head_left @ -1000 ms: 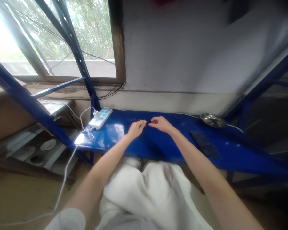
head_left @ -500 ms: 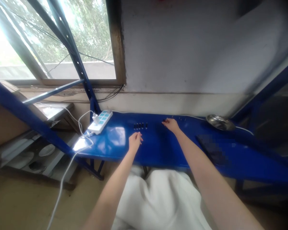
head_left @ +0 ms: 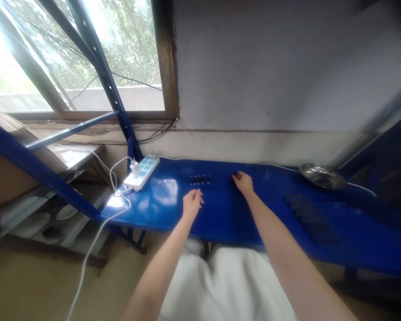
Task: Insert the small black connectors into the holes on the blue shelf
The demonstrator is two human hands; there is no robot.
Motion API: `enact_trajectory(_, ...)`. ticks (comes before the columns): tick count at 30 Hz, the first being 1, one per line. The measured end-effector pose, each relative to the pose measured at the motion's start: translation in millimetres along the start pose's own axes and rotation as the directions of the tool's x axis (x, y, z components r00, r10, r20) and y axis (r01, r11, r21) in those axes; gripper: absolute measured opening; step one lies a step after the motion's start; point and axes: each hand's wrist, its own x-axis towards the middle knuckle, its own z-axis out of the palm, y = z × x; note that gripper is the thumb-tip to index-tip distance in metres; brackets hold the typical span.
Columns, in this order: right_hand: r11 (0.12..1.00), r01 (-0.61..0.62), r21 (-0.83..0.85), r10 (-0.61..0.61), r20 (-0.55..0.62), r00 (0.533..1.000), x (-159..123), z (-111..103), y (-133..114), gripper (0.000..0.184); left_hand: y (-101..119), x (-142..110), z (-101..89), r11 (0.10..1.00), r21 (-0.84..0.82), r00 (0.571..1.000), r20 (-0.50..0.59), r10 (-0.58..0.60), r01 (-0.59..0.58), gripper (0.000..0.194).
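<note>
Black pieces (head_left: 199, 180), five of them, sit in a row on the blue tabletop (head_left: 217, 214), left of its middle and nearer its back edge than its front. From my head view, their long axes run side by side from back edge toward front edge, some with a pale near end; the rightmost sits slightly apart. Whether they stand or lie I cannot tell. My left hand (head_left: 193, 203) is just in front of the row, fingers loosely curled; I cannot tell if they hold anything. My right hand (head_left: 244, 183), right of the row, is pinched narrow on a dark piece (head_left: 235, 174), too small to show its direction. The surface is glossy, with bright glare toward its left end. A white power strip (head_left: 142, 173) lies by the back left corner; a shiny metal dish (head_left: 322, 176) sits along the back edge toward the right. Behind rise a grey wall (head_left: 270, 67) and, leftward, a window (head_left: 137, 49) showing trees.
</note>
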Motion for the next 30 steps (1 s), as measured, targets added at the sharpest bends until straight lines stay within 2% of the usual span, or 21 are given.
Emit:
enact_trajectory(5,0.999,0.008,-0.044,-0.007,0.011,1.0,-4,-3,-5,0.019,5,-2,0.8,1.0,0.015,1.0,-0.002,-0.02,0.02,0.037)
enact_trajectory(10,0.994,-0.049,-0.101,0.049,0.0,0.999,-3,-3,-7,0.022,6,-3,0.7,1.0,0.015,1.0,-0.003,-0.023,0.023,0.037)
enact_trajectory(17,0.985,-0.098,-0.143,0.109,0.074,0.991,6,-5,-6,0.022,-2,1,1.4,1.0,0.006,1.0,0.003,-0.001,0.001,0.037)
enact_trajectory(23,0.985,-0.101,-0.142,0.12,0.138,0.983,12,-7,-2,0.019,-7,3,2.5,1.0,0.0,1.0,-0.002,-0.004,0.004,0.038)
enact_trajectory(30,0.988,-0.109,-0.112,0.122,0.114,0.986,18,-6,-1,0.013,-9,4,2.4,1.0,0.005,1.0,-0.001,0.003,-0.003,0.037)
